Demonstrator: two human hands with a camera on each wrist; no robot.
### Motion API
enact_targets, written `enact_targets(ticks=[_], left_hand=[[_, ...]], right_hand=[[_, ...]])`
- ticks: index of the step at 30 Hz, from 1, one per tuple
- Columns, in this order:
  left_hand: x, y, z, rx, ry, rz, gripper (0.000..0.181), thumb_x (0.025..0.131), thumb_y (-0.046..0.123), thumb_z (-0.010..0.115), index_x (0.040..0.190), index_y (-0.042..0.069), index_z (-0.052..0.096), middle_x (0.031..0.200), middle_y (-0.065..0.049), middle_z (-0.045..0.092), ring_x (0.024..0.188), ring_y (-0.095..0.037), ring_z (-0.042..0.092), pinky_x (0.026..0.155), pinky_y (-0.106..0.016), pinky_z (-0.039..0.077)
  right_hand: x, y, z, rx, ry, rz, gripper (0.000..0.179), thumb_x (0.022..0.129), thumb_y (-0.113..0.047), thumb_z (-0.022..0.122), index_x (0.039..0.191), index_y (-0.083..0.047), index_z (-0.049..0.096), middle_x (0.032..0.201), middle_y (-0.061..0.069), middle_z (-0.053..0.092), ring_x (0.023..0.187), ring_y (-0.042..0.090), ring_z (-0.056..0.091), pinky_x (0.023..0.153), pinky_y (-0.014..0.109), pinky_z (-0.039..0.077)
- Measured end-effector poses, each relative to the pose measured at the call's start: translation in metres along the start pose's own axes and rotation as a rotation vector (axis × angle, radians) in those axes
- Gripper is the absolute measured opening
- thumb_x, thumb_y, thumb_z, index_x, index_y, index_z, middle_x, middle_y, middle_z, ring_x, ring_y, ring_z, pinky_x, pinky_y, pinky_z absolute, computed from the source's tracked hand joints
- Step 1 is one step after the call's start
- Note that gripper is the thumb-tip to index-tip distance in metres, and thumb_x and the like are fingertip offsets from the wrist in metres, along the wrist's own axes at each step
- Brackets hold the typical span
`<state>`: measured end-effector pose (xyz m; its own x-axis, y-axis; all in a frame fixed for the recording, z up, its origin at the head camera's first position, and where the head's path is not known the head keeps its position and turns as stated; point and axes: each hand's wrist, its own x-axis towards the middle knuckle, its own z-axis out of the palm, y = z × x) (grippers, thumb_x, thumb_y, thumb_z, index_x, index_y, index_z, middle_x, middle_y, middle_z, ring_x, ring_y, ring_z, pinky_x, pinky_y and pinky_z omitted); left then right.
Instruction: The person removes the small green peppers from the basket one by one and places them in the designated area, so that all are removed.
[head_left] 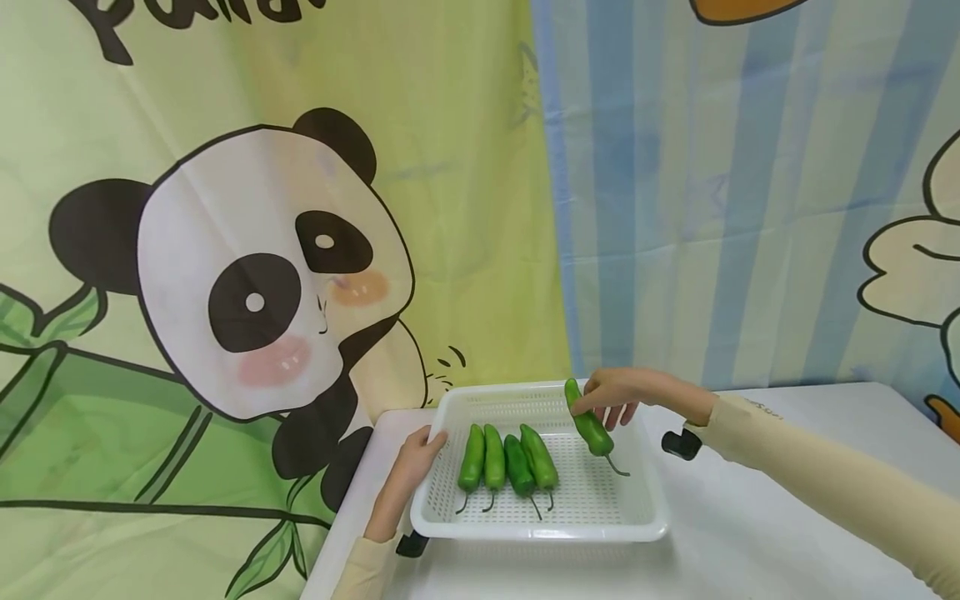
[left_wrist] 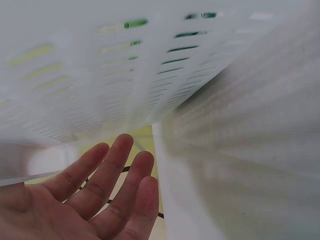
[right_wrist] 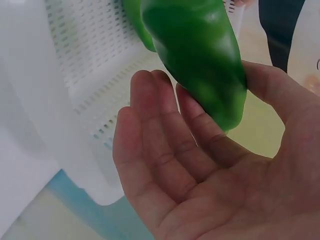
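A long green chili pepper (head_left: 590,423) is pinched between the thumb and index finger of my right hand (head_left: 617,392), over the right part of the white plastic basket (head_left: 540,532). In the right wrist view the pepper (right_wrist: 200,55) hangs between thumb and index finger, the other fingers spread beside it. My left hand (head_left: 417,452) holds the basket's left rim, thumb over the edge. From the left wrist, its fingers (left_wrist: 117,165) extend outside the slotted wall (left_wrist: 125,75), the thumb hidden by the rim. Several green peppers (head_left: 493,457) lie side by side in the basket's left half, stems toward me.
The basket stands on a white table (head_left: 810,500). Behind it hangs a curtain (head_left: 480,208) with a cartoon panda and blue stripes. A black wrist strap piece (head_left: 681,444) shows under the right sleeve, close to the basket's right rim.
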<state>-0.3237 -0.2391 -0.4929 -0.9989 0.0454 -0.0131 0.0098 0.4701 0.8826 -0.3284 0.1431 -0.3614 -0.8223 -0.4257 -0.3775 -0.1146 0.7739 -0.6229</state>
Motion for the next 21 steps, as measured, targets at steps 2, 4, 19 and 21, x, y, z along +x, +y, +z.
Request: enact_targets(ticks=[2, 4, 19, 21], left_hand=[[0.0, -0.001, 0.0, -0.001, -0.006, 0.004, 0.048, 0.105, 0.035, 0.051, 0.14, 0.001, 0.052, 0.114, -0.023, 0.071, 0.08, -0.026, 0.076, 0.062, -0.038, 0.065], [0.0, -0.001, 0.0, -0.006, -0.009, 0.001, 0.049, 0.105, 0.036, 0.051, 0.14, 0.002, 0.052, 0.114, -0.023, 0.07, 0.081, -0.026, 0.076, 0.062, -0.038, 0.065], [-0.001, -0.001, 0.0, 0.003, -0.009, 0.006, 0.051, 0.105, 0.038, 0.05, 0.143, 0.003, 0.051, 0.115, -0.023, 0.071, 0.08, -0.027, 0.076, 0.061, -0.037, 0.065], [-0.001, 0.0, 0.0, 0.001, -0.007, 0.003, 0.051, 0.105, 0.038, 0.05, 0.143, 0.004, 0.051, 0.114, -0.023, 0.071, 0.08, -0.027, 0.076, 0.061, -0.036, 0.065]], right_hand=[[-0.003, 0.007, -0.003, 0.038, -0.004, -0.008, 0.036, 0.096, -0.043, 0.063, 0.106, -0.009, 0.069, 0.098, 0.009, 0.072, 0.088, 0.025, 0.074, 0.076, 0.039, 0.063], [-0.005, 0.014, -0.006, 0.085, -0.008, -0.01, 0.039, 0.096, -0.044, 0.063, 0.113, -0.008, 0.068, 0.102, 0.009, 0.07, 0.089, 0.023, 0.074, 0.077, 0.039, 0.063], [-0.026, 0.059, -0.031, 0.264, -0.01, -0.011, 0.042, 0.099, -0.044, 0.059, 0.114, -0.006, 0.066, 0.106, 0.01, 0.068, 0.089, 0.02, 0.072, 0.083, 0.04, 0.062], [-0.029, 0.065, -0.032, 0.283, -0.003, -0.002, 0.042, 0.099, -0.044, 0.059, 0.114, -0.005, 0.065, 0.105, 0.01, 0.068, 0.088, 0.02, 0.071, 0.083, 0.04, 0.062]])
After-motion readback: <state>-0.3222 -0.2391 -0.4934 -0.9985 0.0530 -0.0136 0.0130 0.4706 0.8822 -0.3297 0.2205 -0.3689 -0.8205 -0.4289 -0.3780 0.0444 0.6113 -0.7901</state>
